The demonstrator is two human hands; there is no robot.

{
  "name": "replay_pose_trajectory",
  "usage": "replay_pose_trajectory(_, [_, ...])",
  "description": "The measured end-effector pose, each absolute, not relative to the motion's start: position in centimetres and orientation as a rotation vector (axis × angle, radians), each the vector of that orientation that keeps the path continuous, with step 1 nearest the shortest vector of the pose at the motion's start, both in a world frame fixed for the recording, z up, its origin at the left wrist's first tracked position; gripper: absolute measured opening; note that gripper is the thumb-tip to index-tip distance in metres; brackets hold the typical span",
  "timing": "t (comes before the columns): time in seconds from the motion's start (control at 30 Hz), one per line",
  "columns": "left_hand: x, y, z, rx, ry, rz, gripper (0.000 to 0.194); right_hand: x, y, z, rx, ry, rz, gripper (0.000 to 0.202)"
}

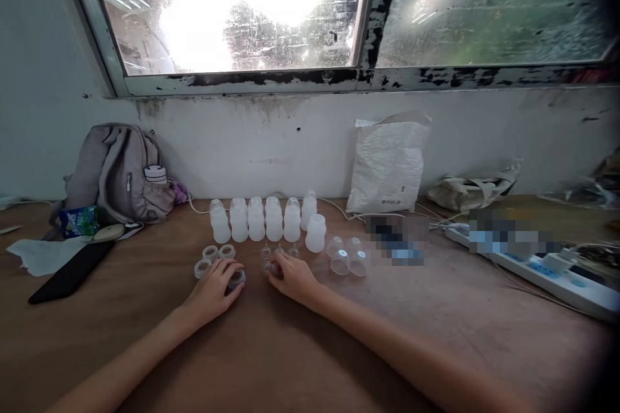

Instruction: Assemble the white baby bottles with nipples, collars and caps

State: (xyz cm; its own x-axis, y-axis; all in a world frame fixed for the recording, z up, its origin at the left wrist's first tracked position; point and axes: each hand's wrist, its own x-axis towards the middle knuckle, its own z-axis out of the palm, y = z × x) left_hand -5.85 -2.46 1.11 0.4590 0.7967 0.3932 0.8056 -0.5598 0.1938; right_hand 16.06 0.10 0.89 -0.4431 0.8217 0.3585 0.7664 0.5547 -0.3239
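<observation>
My left hand [213, 289] rests on the table with thumb and fingers curved round a translucent screw ring [236, 279]. Other loose rings [202, 268] lie just beyond its fingers. My right hand [294, 279] pinches a clear bottle teat [271, 267], partly hidden by the fingers. More clear teats [266, 251] stand right behind that hand. Farther back is a row of frosted baby bottles [256, 222] with clear caps on. At its right end one bottle [316, 234] has an uncovered top. Several clear dome caps [340, 262] sit to the right of my right hand.
A grey backpack [121, 174], a green packet [79, 222] and a black flat case [72, 272] are at the left. A white padded bag [387, 164] leans on the wall. Cables and a power strip [542, 271] lie at the right.
</observation>
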Motion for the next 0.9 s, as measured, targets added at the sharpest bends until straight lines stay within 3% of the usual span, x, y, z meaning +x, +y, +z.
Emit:
replay_pose_trajectory(0.3, [-1.5, -1.7, 1.4, -2.908, -1.355, -1.042, 0.03, 20.4, -1.7, 0.3, -1.236, -2.292, 0.124, 0.011])
replay_pose_trajectory(0.57, [3.0, 0.2, 1.9, -3.061, -1.336, -1.421, 0.032, 21.2, -0.7, 0.3, -1.134, -2.322, 0.357, 0.013])
replay_pose_trajectory(0.9, [3.0, 0.7, 0.7, -3.249, -1.439, -1.09, 0.043, 21.5, 1.1, 0.8, -1.157, -1.857, 0.915, 0.021])
